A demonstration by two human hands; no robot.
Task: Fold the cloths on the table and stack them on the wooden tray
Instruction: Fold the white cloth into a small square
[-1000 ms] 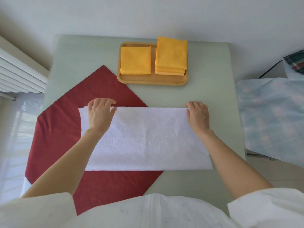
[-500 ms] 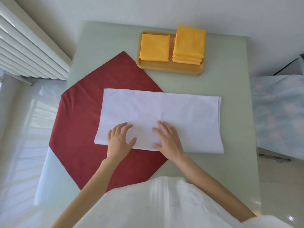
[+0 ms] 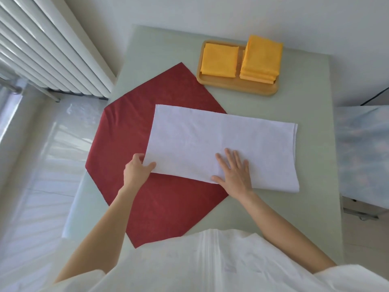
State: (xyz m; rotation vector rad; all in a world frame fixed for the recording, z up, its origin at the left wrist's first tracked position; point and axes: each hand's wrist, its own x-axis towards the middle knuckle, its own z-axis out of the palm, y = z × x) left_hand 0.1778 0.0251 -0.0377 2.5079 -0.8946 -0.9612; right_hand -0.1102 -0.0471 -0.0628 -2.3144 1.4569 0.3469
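Note:
A white cloth [image 3: 221, 138], folded once into a long rectangle, lies across the middle of the pale green table [image 3: 305, 218]. My left hand [image 3: 136, 170] pinches the cloth's near left corner. Fingers spread, my right hand [image 3: 233, 171] lies flat on the cloth's near edge. Under the white cloth a dark red cloth [image 3: 164, 203] is spread out flat as a diamond. At the far side stands the wooden tray [image 3: 237, 88], holding one folded orange cloth [image 3: 219, 60] on the left and a stack of folded orange cloths [image 3: 261, 59] on the right.
A white radiator [image 3: 48, 45] runs along the wall on the left, by a shiny white floor. To the right of the table is a surface with a pale blue patterned cover [image 3: 362, 152]. My white top fills the bottom of the view.
My hands left the cloth's far corners and came to its near edge. Since half a second ago the left hand slid left and gripped the near left corner. The camera view shifted.

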